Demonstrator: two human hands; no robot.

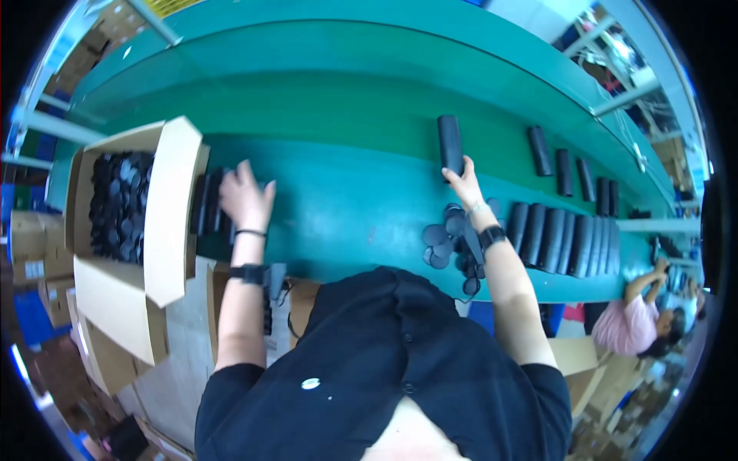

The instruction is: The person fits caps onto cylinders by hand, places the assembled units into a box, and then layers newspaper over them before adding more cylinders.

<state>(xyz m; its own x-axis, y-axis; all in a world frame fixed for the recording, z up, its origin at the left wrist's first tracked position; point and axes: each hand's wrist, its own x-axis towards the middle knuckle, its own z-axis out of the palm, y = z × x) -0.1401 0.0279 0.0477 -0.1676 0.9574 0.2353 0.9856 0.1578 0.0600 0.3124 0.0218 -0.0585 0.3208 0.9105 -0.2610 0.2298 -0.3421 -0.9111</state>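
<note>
My left hand (244, 198) rests on a row of black cylinder stacks (207, 201) lying on the green table beside the cardboard box (173, 200); its fingers curl over them. My right hand (463, 182) reaches forward and touches the near end of a black cylindrical stack (450, 143) lying on the green conveyor belt (330, 115). Loose black discs (442, 240) lie spread by my right wrist. A row of black cylinder stacks (565, 240) sits to the right of that wrist.
The open cardboard box at left is full of black discs (119, 203). More black stacks (565, 169) lie spaced along the belt at right. Another person in pink (642, 319) works at far right. Cardboard boxes (31, 261) stand on the floor at left.
</note>
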